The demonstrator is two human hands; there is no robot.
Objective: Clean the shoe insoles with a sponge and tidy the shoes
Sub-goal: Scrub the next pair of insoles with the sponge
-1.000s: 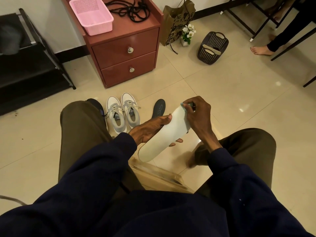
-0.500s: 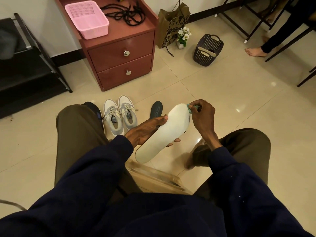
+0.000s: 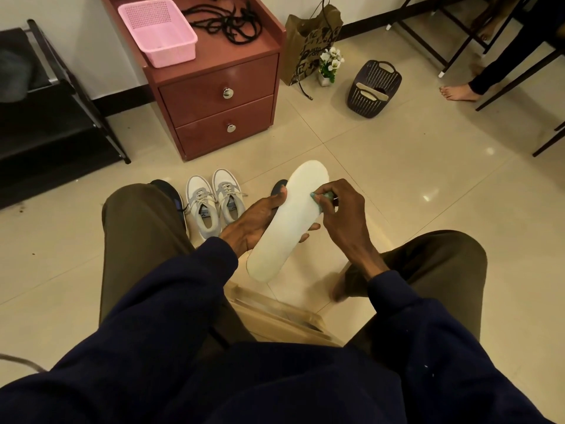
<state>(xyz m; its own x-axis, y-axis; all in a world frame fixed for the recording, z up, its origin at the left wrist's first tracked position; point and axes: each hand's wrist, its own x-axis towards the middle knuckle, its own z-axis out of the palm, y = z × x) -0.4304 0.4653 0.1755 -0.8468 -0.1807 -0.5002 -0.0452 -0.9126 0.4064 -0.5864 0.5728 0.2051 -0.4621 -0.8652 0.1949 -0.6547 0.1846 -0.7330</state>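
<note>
Holding one white insole (image 3: 284,228) above the floor, my left hand (image 3: 253,223) curls under it, thumb on its edge. My right hand (image 3: 345,215) pinches one green sponge (image 3: 322,198) against its upper half. Two white shoes (image 3: 200,198) stand side by side on the floor, one dark shoe (image 3: 171,194) just beside them; one dark insole (image 3: 276,186) lies behind my left thumb.

— Where is the camera?
— On the person's head, one wide-angle view, looking forward and down.
— How near?
— Close above the left hand (image 3: 253,223) and right hand (image 3: 345,215); floor (image 3: 428,179) stretches beyond.
</note>
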